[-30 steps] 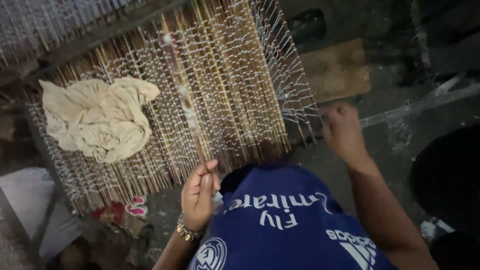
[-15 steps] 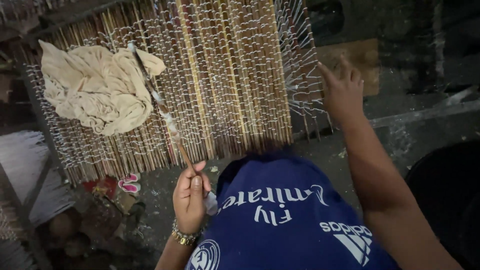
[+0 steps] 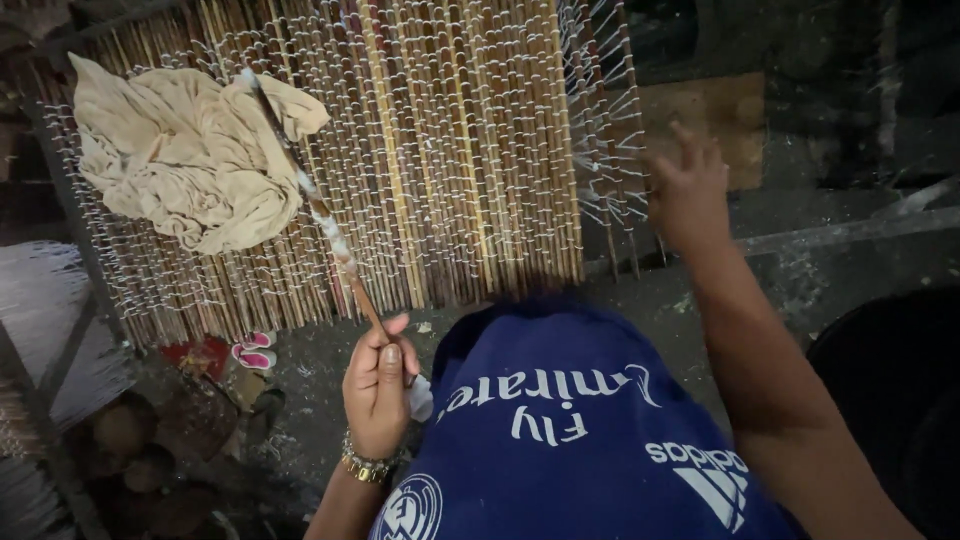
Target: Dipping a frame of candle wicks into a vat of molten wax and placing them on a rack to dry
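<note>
i see left hand (image 3: 378,385) gripping coated stick (image 3: 305,195); right hand (image 3: 688,190) open at rack (image 3: 470,150) edge, rack mostly full.

The right hand (image 3: 688,195) is motion-blurred, its grip unreadable; the stick mat (image 3: 450,150) runs off the top edge.

We see a slatted rack (image 3: 470,150) of thin bamboo sticks bound with white thread, a crumpled beige cloth (image 3: 185,150) lying on its left part; below, pink sandals (image 3: 250,350) on the dirty floor (image 3: 320,400).
</note>
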